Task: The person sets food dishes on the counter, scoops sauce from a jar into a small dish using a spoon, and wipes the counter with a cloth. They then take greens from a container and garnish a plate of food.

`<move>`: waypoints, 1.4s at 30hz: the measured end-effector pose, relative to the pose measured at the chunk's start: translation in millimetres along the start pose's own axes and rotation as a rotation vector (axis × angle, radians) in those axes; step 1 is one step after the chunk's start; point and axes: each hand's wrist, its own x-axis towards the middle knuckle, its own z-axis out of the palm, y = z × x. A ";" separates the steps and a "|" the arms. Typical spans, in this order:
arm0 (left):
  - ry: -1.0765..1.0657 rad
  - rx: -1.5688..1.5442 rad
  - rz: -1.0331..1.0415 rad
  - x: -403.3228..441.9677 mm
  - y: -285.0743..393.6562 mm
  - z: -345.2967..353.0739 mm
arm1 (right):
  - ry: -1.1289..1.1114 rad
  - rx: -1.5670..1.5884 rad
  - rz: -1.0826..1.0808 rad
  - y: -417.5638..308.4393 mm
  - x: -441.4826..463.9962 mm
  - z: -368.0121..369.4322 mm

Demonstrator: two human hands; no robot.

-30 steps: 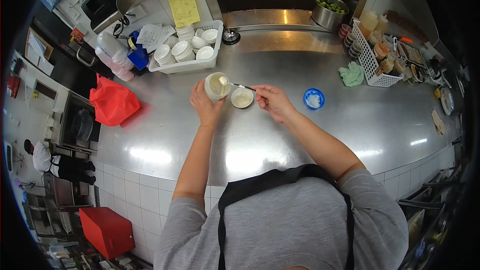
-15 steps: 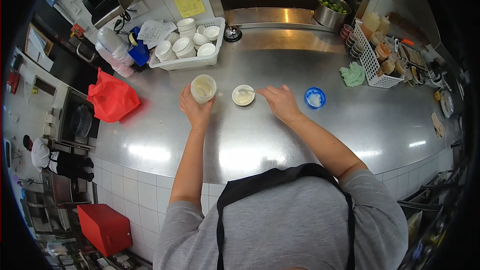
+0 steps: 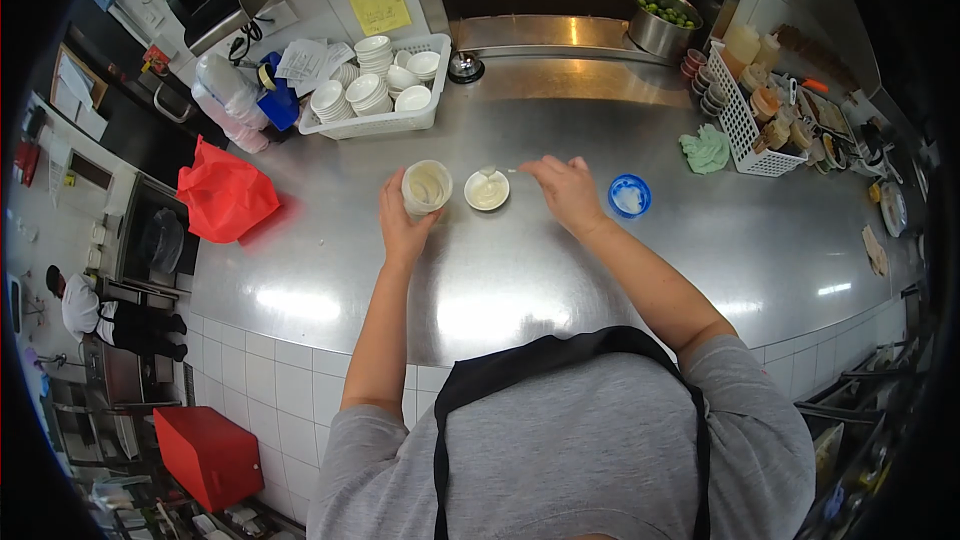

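The left hand's [image 3: 403, 230] gripped tub [image 3: 445, 194] has shifted toward the desk's [image 3: 560, 280] right edge; the right hand [image 3: 573, 196] pinches a spoon [image 3: 489, 171] over the bowl [image 3: 486, 209].

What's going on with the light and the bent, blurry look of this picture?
Head view: strong wide-angle distortion, with dark corners and a curved counter edge; white glare on the steel near the apron; a red reflection beside the red bag; the spoon by the right hand too small to make out sharply.
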 end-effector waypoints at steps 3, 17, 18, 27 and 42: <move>-0.080 -0.081 -0.009 4.2 4.8 -5.4 | 0.078 0.067 -0.019 -8.4 10.3 -14.4; -0.293 -0.450 0.007 21.3 37.4 -29.6 | 0.073 0.096 -0.338 -58.3 43.8 -34.6; -0.291 -0.450 0.005 18.7 40.2 -28.6 | 0.123 0.149 -0.302 -63.3 43.8 -36.9; 0.160 -0.186 0.245 -11.6 83.0 -9.0 | -0.001 0.574 -0.059 -107.4 22.9 -61.8; 0.173 -0.294 0.104 -20.6 118.9 -2.4 | 0.032 0.258 -0.339 -101.9 32.7 -105.8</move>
